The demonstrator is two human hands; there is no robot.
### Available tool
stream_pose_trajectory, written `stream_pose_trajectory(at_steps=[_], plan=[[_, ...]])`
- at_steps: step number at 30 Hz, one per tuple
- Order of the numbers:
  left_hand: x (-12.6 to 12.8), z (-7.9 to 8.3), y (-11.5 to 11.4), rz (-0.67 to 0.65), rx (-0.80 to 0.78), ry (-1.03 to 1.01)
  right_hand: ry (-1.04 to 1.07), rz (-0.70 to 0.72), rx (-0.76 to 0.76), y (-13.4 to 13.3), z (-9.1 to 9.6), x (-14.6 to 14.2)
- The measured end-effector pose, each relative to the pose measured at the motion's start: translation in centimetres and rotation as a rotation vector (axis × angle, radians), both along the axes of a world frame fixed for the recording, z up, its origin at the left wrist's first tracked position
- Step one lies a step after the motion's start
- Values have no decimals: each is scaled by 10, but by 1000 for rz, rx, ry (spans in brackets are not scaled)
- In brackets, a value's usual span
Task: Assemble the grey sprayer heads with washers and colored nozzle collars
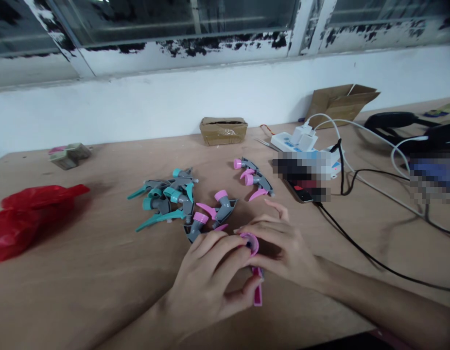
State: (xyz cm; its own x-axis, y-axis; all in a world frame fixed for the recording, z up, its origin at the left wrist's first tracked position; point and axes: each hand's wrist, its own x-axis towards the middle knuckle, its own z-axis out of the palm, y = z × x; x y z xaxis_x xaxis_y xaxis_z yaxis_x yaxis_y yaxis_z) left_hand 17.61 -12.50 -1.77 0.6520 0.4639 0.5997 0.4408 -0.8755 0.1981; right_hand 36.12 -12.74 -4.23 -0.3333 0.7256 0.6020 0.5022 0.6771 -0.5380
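Near the front of the table, my left hand (216,277) and my right hand (285,248) are both closed on one pink-and-grey trigger sprayer head (251,242). Its round pink collar faces up towards me, and the pink trigger (258,291) points down below my left thumb. My fingers hide most of its grey body. Just beyond my left hand lie pink-and-grey sprayer heads (224,210). A pile of teal-and-grey sprayer heads (166,199) is to the left of them. Two more pink-and-grey sprayer heads (260,183) lie farther back, beyond my right hand.
A red plastic bag (35,211) lies at the left. Against the wall are a small cardboard box (224,131) and an open carton (339,104). On the right, a power strip (290,142), a phone (301,192) and loose cables (356,253) spread over the table.
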Motion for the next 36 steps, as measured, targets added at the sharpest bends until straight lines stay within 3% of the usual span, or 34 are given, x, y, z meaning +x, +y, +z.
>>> stream_pose_trajectory(at_steps=[5,9,13,17,22,27,32,36], plan=[[-3,-5,1,-49,11,-45,-20,-6,-35,2,-3,0],[-5,-9,0,-39,-156,-127,-66,6,-32,4,-4,0],[-11,-12,3,-3,-263,-229,-164,-142,-11,12,-1,8],[-20,-15,14,107,-237,-290,-334,-312,-30,25,1,23],[-28,-14,31,223,-180,-322,-615,-360,9,47,-3,33],[-33,-12,40,296,-109,-372,-747,-423,114,78,-6,34],[-34,-14,43,325,-122,-380,-704,-416,139,87,3,18],[-32,-17,42,318,-160,-361,-606,-399,-37,81,7,-14]])
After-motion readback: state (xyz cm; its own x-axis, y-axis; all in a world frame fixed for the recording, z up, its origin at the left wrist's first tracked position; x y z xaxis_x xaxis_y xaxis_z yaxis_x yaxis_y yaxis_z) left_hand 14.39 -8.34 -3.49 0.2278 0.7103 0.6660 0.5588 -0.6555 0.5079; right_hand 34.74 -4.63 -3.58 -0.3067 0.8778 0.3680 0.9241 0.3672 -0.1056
